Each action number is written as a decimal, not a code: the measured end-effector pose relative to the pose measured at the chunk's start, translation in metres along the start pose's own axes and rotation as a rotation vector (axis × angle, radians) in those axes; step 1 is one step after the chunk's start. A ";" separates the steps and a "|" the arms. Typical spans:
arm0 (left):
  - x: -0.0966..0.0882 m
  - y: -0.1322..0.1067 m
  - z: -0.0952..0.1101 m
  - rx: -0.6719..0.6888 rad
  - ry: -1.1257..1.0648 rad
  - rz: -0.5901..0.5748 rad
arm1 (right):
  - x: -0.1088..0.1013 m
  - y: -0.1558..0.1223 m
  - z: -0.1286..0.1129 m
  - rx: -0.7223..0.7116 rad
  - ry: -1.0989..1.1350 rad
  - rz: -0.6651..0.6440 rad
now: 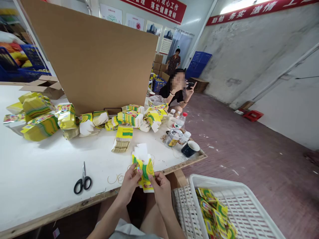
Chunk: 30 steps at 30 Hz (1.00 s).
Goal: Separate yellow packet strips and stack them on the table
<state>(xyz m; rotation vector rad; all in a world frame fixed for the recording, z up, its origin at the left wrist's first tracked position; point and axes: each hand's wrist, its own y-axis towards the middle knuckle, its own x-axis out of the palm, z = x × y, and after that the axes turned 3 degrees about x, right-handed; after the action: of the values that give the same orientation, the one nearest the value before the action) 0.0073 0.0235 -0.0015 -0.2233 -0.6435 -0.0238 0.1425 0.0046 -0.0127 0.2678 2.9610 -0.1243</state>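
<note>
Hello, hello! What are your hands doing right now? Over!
Left hand and right hand both gripping yellow-green packet. Scissors lie left. Nothing blocking.

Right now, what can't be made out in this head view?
- Print on the yellow-green flat carton held by the left hand and right hand: too small.
- White crate: cut off by the bottom edge.
- Table behind the cardboard sheet: hidden.
- Contents of the dark mug: not visible.

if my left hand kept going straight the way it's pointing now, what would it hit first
Probably the flat yellow-green carton your left hand already pinches; beyond it, the stack of flattened cartons on the white table, though depth is unclear.
</note>
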 end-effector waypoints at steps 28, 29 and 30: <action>0.000 -0.024 0.025 -0.119 0.188 -0.422 | -0.043 0.008 -0.051 -0.143 0.022 -0.213; 0.000 -0.023 0.025 -0.090 0.233 -0.401 | -0.042 0.009 -0.050 -0.110 0.082 -0.141; 0.000 -0.022 0.025 -0.049 0.285 -0.373 | -0.042 0.009 -0.049 -0.079 0.128 -0.089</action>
<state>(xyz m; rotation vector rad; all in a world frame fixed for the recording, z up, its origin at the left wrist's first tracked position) -0.0097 0.0070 0.0222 -0.1410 -0.3933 -0.4237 0.1774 0.0111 0.0422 0.1390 3.0971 -0.0006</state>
